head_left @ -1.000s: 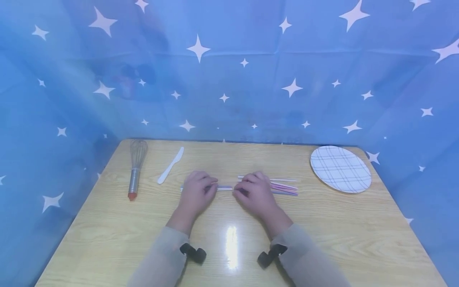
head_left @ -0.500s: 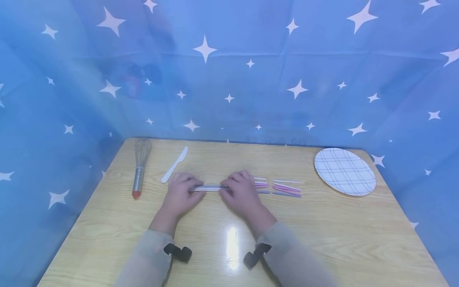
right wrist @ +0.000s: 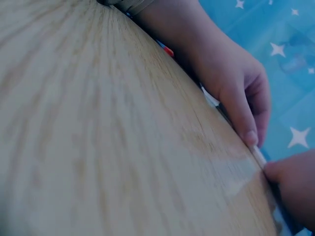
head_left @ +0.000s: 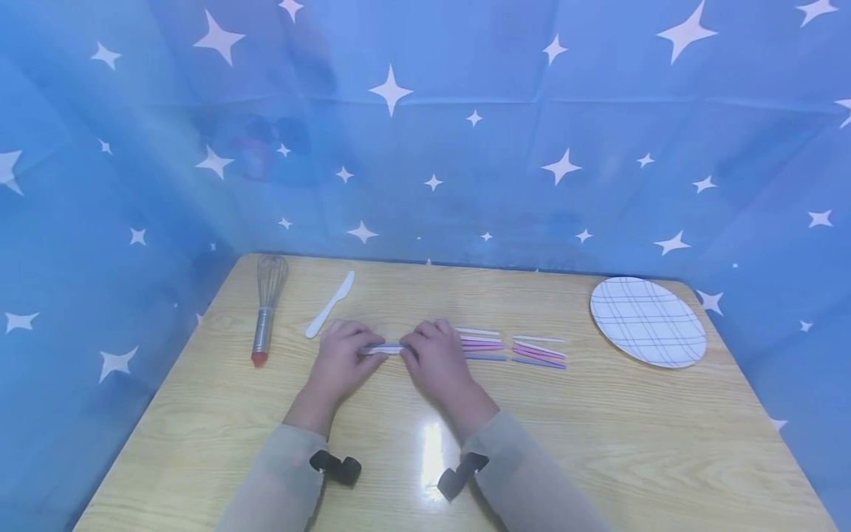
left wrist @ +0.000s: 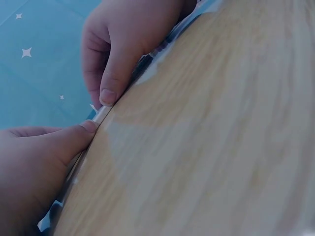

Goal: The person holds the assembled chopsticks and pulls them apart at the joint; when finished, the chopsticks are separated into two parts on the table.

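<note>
Side by side on the table lie blue and white straw-like sticks, with both hands on them. My left hand pinches them at the left between thumb and fingers. My right hand pinches them at the right, its thumb tip a short gap away from the left one. Close up in the left wrist view, a pale stick shows between the two thumbs. Beyond the right hand lies a row of white, pink and blue sticks, its left ends hidden by that hand. Another such group of sticks lies further right.
A white plastic knife lies behind the left hand. Further left is a whisk with a red handle end. A white plate with a line pattern sits at the back right. A blue star-patterned curtain surrounds the wooden table.
Both hands have moved left along the table, and the right hand has come nearer the left. More of the stick groups at right is uncovered. The head view has shifted slightly.
</note>
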`<state>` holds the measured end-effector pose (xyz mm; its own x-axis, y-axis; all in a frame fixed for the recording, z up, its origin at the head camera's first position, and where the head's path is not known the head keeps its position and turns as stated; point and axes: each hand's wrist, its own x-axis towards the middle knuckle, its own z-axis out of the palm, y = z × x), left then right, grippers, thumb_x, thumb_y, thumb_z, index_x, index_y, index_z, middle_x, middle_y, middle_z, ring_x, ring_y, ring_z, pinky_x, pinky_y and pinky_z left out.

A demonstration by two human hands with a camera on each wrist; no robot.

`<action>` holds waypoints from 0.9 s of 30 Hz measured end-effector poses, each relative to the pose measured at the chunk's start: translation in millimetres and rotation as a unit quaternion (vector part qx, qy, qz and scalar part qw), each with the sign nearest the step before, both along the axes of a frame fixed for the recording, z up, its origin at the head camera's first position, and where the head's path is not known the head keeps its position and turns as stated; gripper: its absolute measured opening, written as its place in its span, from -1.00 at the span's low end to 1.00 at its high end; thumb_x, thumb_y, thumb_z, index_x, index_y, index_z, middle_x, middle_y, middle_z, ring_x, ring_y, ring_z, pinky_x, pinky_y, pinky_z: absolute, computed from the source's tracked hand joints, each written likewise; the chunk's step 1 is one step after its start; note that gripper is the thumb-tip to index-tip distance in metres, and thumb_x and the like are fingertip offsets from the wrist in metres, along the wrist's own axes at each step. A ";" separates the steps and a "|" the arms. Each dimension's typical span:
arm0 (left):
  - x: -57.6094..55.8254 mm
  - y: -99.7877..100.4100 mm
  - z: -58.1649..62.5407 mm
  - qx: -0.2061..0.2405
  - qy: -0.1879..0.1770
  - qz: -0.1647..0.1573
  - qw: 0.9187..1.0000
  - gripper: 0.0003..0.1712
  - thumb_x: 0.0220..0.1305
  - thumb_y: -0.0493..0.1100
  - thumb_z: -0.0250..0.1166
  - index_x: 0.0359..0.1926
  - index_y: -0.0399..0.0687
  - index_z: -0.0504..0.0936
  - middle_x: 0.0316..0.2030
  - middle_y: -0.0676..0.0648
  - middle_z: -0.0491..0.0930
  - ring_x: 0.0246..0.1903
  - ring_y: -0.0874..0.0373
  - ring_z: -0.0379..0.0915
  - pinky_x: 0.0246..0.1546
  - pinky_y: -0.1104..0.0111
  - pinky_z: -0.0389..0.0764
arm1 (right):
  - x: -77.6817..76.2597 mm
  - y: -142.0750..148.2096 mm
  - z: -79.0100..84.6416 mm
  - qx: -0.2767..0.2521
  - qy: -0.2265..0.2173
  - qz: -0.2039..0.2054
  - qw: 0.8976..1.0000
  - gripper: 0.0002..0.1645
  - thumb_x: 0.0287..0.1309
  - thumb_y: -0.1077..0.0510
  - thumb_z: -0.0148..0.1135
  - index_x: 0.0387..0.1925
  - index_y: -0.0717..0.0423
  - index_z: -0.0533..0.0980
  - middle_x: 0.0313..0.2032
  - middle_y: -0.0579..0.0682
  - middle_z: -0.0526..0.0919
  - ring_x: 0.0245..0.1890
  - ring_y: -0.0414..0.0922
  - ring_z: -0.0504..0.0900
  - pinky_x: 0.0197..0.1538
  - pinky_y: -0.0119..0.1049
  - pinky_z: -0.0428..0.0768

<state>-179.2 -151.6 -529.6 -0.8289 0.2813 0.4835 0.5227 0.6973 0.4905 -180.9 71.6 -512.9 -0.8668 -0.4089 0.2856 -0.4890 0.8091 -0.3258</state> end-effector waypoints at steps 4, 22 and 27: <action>0.5 1.9 2.5 0.007 0.002 -0.001 1.000 -0.69 0.13 -0.06 0.67 -0.10 0.02 0.85 -0.13 0.05 0.73 -0.05 0.04 0.50 0.09 0.04 0.46 | 0.8 -0.1 1.3 -0.006 -0.013 -0.002 1.000 -0.82 0.46 -0.02 0.36 0.00 -0.13 0.71 -0.09 -0.20 0.64 0.00 -0.10 0.42 0.13 -0.14 0.43; 4.0 4.6 8.0 0.015 -0.004 -0.022 1.000 -0.77 0.30 -0.08 0.57 -0.05 0.04 0.84 -0.09 0.06 0.78 -0.01 0.10 0.57 0.20 0.10 0.51 | 4.5 3.5 -2.1 -0.062 0.033 0.024 0.997 -0.85 0.46 -0.02 0.36 -0.03 -0.15 0.70 -0.12 -0.25 0.72 -0.01 -0.16 0.56 0.22 -0.13 0.51; 5.8 9.1 9.8 0.029 -0.028 -0.037 0.998 -0.75 0.34 -0.04 0.54 -0.01 0.03 0.83 -0.06 0.08 0.75 0.02 0.14 0.52 0.11 0.19 0.60 | 7.0 6.3 -1.9 -0.082 0.053 0.032 0.995 -0.84 0.43 -0.01 0.40 -0.03 -0.14 0.72 -0.14 -0.24 0.73 -0.08 -0.19 0.59 0.17 -0.14 0.53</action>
